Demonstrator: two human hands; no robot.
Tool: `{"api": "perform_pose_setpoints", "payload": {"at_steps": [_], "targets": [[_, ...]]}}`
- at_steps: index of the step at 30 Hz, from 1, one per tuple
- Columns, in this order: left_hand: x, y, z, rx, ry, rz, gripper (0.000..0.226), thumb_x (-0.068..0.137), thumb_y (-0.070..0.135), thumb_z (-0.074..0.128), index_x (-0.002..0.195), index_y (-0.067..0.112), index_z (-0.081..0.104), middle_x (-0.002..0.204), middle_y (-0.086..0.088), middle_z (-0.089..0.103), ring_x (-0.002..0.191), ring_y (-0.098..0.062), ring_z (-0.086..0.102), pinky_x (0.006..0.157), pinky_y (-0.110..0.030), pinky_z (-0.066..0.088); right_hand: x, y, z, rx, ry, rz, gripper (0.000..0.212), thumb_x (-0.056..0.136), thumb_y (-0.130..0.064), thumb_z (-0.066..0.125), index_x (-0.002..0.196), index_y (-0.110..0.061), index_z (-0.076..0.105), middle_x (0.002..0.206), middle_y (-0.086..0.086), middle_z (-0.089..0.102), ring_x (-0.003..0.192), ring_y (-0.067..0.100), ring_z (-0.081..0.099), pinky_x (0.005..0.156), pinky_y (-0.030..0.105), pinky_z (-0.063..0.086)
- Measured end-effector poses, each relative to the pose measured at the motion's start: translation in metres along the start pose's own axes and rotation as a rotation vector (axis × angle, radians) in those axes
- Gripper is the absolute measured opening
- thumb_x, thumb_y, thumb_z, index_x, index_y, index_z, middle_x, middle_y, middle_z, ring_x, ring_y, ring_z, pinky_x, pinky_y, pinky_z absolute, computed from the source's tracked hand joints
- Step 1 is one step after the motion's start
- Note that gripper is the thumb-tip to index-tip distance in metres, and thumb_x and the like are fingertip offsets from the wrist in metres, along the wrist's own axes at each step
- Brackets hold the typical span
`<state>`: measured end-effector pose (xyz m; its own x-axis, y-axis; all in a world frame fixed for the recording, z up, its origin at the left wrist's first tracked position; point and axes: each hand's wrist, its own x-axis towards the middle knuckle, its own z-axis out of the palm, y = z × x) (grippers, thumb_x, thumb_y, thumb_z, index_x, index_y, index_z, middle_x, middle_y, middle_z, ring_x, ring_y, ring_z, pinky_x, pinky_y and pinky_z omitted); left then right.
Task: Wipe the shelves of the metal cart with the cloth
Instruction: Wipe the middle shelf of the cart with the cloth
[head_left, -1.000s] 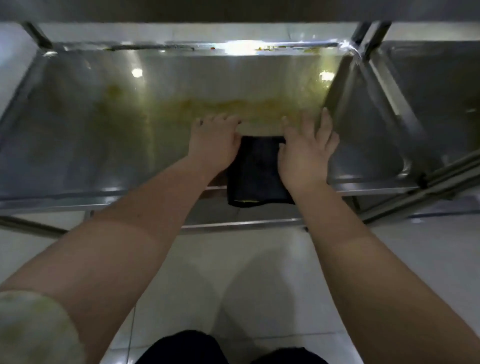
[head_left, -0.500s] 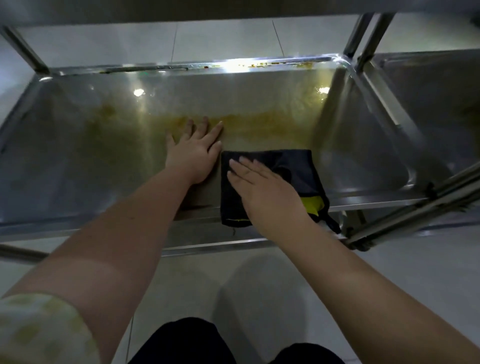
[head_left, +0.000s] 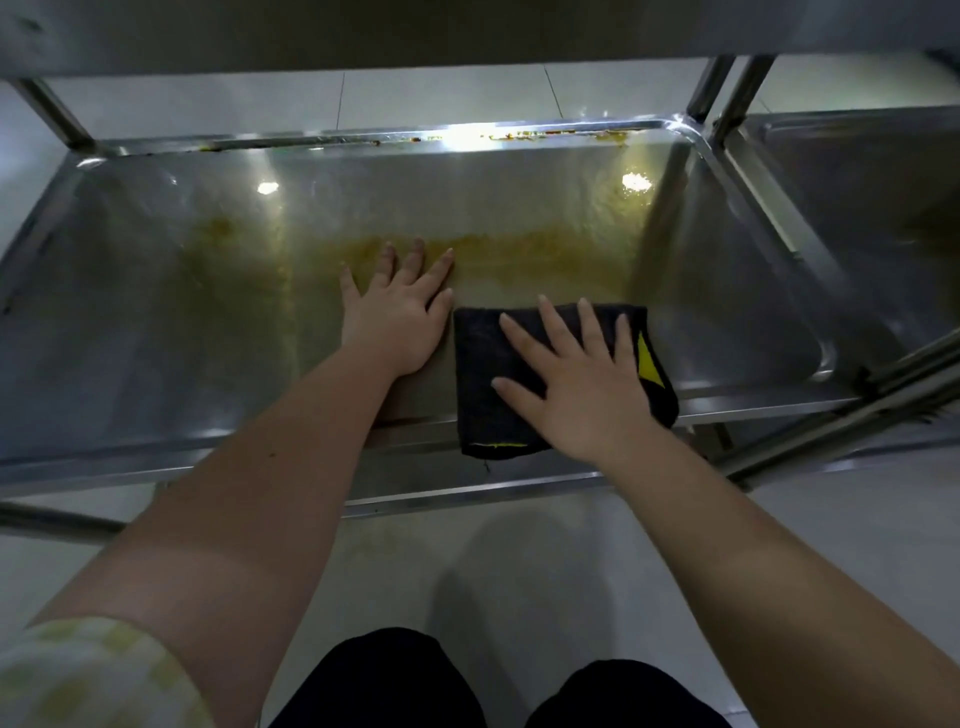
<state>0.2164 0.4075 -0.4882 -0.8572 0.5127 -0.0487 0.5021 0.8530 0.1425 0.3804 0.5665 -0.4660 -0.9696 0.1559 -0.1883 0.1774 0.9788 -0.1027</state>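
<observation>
A folded dark cloth (head_left: 483, 384) with a yellow edge lies on the near part of the metal cart's shelf (head_left: 156, 332), hanging slightly over the front rim. My right hand (head_left: 576, 384) presses flat on the cloth with its fingers spread. My left hand (head_left: 400, 317) rests flat on the bare shelf just left of the cloth, fingers apart. A yellowish-brown smear (head_left: 530, 254) runs across the shelf beyond both hands.
An upper shelf (head_left: 467, 31) overhangs at the top. A second metal cart (head_left: 872, 218) stands against the right side, with uprights (head_left: 727, 98) between them. Crumbs line the far rim (head_left: 509, 136). Tiled floor (head_left: 519, 571) and my dark-clad knees are below.
The cloth has been opened out wider to the right. My right hand has moved onto it and spread flat. My left hand has come off the cloth onto the shelf.
</observation>
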Motion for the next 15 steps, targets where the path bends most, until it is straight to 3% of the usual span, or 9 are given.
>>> {"api": "perform_pose_setpoints", "payload": {"at_steps": [3,6,10,12,15], "targets": [[0.002,-0.001,0.001,0.007,-0.002,0.004,0.053,0.100,0.055,0.010,0.152,0.049,0.002,0.165,0.011,-0.004,0.151,-0.023,-0.005,0.115,-0.064,-0.005,0.032,0.040,-0.007,0.030,-0.021,0.068,0.072,0.083,-0.083,0.015,0.148,-0.058,-0.002,0.164,-0.014,-0.008,0.150,0.027,-0.011,0.115,0.056,-0.014],[0.003,-0.001,0.001,0.002,-0.013,0.004,0.053,0.100,0.055,0.010,0.152,0.049,0.002,0.165,0.011,-0.004,0.151,-0.023,-0.005,0.114,-0.065,-0.006,0.058,0.108,-0.019,-0.008,0.072,0.323,0.071,0.087,-0.080,0.018,0.151,-0.051,0.006,0.165,-0.008,0.005,0.150,0.032,0.000,0.116,0.062,-0.004],[0.004,0.000,0.002,-0.001,-0.009,0.003,0.053,0.100,0.053,0.011,0.153,0.048,0.002,0.165,0.009,-0.004,0.151,-0.024,-0.005,0.114,-0.066,-0.007,0.063,0.145,-0.023,0.054,0.029,0.593,0.072,0.084,-0.083,0.010,0.150,-0.054,0.001,0.165,-0.001,-0.005,0.148,0.040,-0.009,0.112,0.068,-0.009],[0.003,-0.001,0.001,-0.009,0.000,0.005,0.053,0.101,0.051,0.013,0.153,0.046,0.003,0.165,0.009,-0.004,0.151,-0.024,-0.006,0.114,-0.065,-0.007,0.076,0.114,-0.020,0.048,0.057,0.578,0.071,0.081,-0.086,0.009,0.147,-0.060,-0.002,0.165,0.006,-0.006,0.146,0.047,-0.009,0.109,0.072,-0.012],[0.000,-0.002,0.001,-0.076,0.079,-0.029,0.054,0.103,0.040,0.023,0.155,0.040,0.008,0.165,0.006,0.002,0.152,-0.025,-0.002,0.115,-0.063,-0.004,0.100,0.033,-0.013,0.000,0.084,0.334,0.071,0.079,-0.088,0.010,0.144,-0.063,-0.002,0.165,0.009,-0.005,0.145,0.050,-0.006,0.107,0.072,-0.012]]}}
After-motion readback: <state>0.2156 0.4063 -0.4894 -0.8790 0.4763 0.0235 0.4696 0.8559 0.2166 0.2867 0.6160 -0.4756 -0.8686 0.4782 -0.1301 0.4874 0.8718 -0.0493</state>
